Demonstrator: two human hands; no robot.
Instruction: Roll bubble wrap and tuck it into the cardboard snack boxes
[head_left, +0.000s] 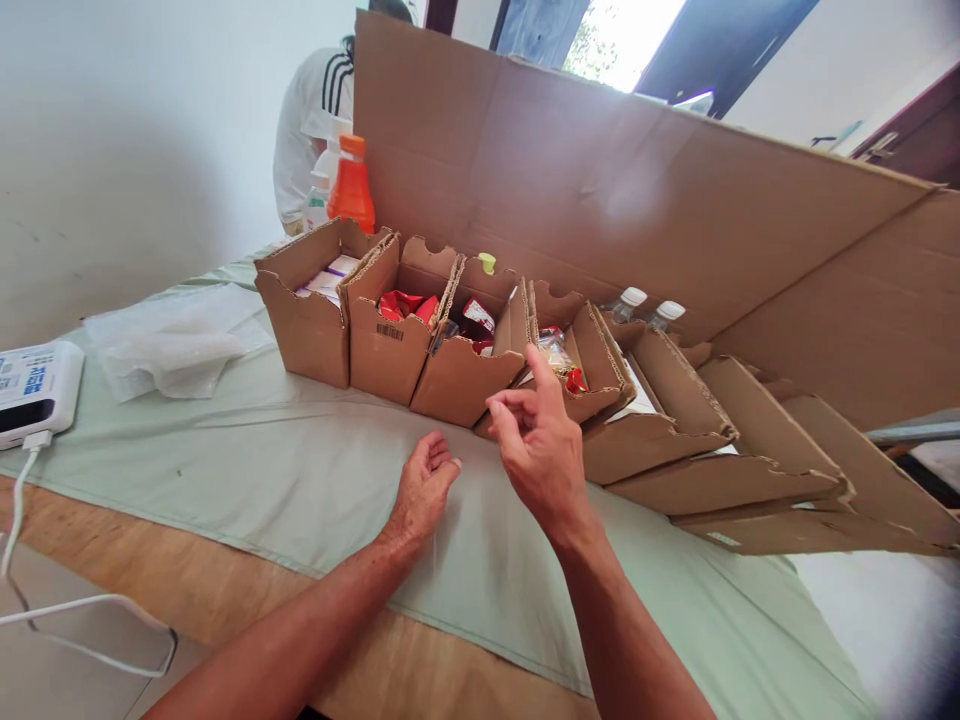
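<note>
A row of small open cardboard boxes (450, 375) runs across a pale green cloth (300, 470). They hold white packets (330, 282), red wrappers (401, 305) and small packaged items (556, 350). My left hand (424, 490) rests on the cloth in front of the boxes, fingers loosely curled, holding nothing. My right hand (536, 440) is raised just before the fourth box, index finger up and the other fingers curled, with nothing in it.
A large cardboard sheet (637, 190) stands behind the boxes. Two clear bottles with white caps (645, 308) sit beside it, an orange bottle (351, 185) at the back left. A person in white (311, 120) bends behind it. A white device with cable (34, 390) and crumpled plastic (172, 345) lie left.
</note>
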